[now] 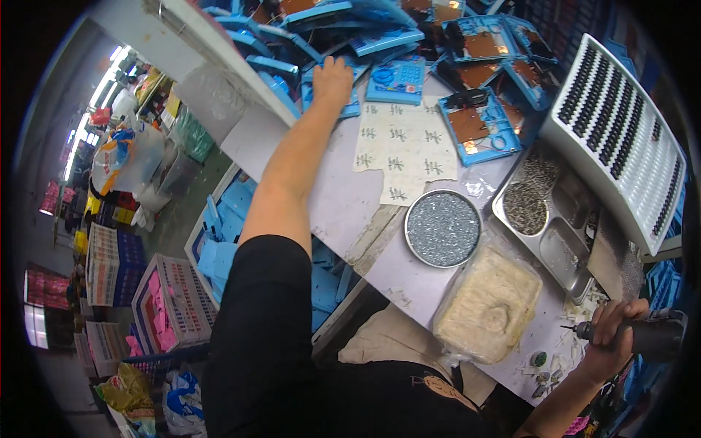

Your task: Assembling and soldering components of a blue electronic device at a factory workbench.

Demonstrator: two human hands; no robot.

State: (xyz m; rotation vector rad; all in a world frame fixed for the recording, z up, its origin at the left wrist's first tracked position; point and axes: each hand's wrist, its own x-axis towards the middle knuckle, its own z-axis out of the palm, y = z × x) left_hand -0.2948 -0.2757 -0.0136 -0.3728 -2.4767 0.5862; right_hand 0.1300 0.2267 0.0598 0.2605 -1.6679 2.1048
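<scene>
The cases (395, 80) are blue, the screwdriver (657, 337) black, the paper (409, 150) cream with repeated black characters.

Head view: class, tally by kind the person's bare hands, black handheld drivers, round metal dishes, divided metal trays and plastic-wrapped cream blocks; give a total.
Bare hands, left hand and right hand: 2
Black handheld driver: 1
Round metal dish: 1
Divided metal tray: 1
Plastic-wrapped cream block: 1
Total: 6

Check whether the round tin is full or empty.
Not empty: small grey pieces cover the tin from wall to wall. How deep they lie, I cannot tell.
</scene>
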